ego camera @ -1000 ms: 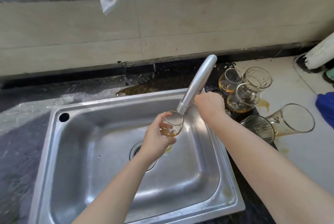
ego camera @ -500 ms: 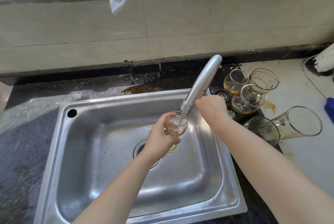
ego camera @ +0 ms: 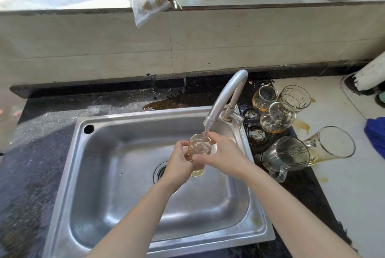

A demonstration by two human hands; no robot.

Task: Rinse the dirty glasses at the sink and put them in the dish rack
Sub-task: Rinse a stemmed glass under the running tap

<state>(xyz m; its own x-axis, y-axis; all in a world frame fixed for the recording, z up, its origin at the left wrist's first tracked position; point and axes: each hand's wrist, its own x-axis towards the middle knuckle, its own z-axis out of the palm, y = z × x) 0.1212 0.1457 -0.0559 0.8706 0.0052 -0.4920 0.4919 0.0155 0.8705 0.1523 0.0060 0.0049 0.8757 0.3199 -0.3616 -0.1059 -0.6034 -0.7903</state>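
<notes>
Both our bare forearms extend forward from the lower edge and converge in the middle. Our left hand (ego camera: 178, 160) curls round the stemmed glass (ego camera: 199, 146) from the left, thumb up near the rim. Our right hand (ego camera: 226, 156) grips the bowl from the right, fingers curled, close against the left.

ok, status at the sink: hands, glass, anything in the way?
Left hand and right hand both gripping the stemmed glass. Glass upright under the running faucet, over the sink. Nothing in the way; more dirty glasses beside the sink.
</notes>
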